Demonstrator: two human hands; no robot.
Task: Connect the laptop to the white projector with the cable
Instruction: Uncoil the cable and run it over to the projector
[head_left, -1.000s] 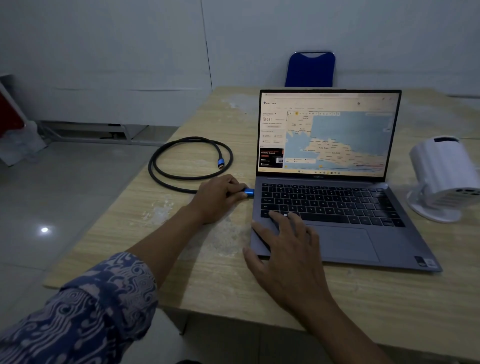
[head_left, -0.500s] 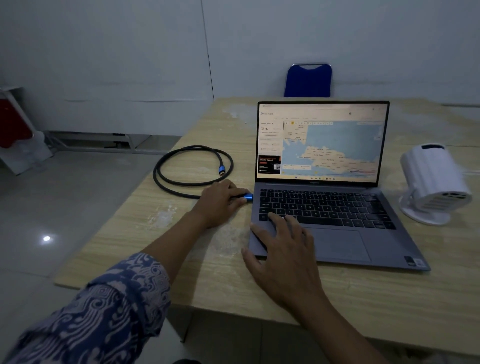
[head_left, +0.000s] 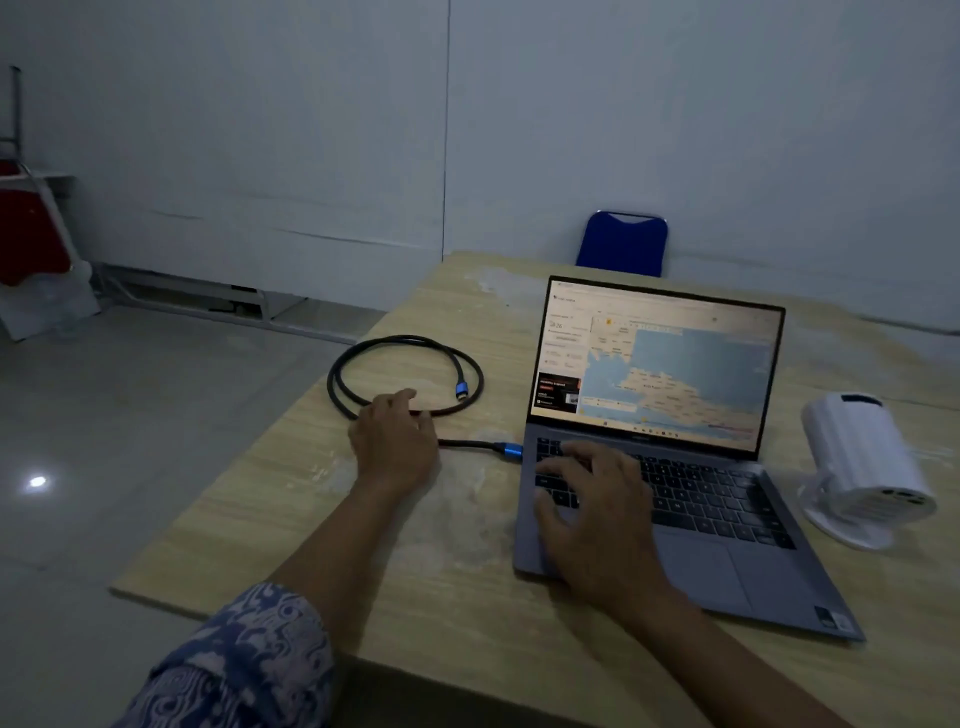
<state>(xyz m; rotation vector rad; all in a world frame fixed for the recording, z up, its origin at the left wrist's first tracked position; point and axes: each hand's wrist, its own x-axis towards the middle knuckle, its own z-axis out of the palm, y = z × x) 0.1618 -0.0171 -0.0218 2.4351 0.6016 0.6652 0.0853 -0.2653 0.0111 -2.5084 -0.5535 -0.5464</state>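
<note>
An open grey laptop (head_left: 727, 530) with a map on its screen stands on the wooden table (head_left: 441, 597). A black cable (head_left: 395, 345) lies coiled to its left. One blue plug (head_left: 509, 451) sits at the laptop's left edge; the other blue plug (head_left: 461, 388) lies loose inside the coil. My left hand (head_left: 395, 441) rests over the cable near the coil, fingers loosely apart, holding nothing that I can see. My right hand (head_left: 597, 514) lies flat on the left of the keyboard. The white projector (head_left: 867, 467) stands right of the laptop.
A blue chair (head_left: 622, 243) stands behind the table's far edge. The table's left edge runs diagonally beside a grey tiled floor. A red and white object (head_left: 36, 249) leans against the wall at far left.
My left hand has let go of the blue plug at the laptop's side and moved left to the coil. My right hand slid up onto the keyboard.
</note>
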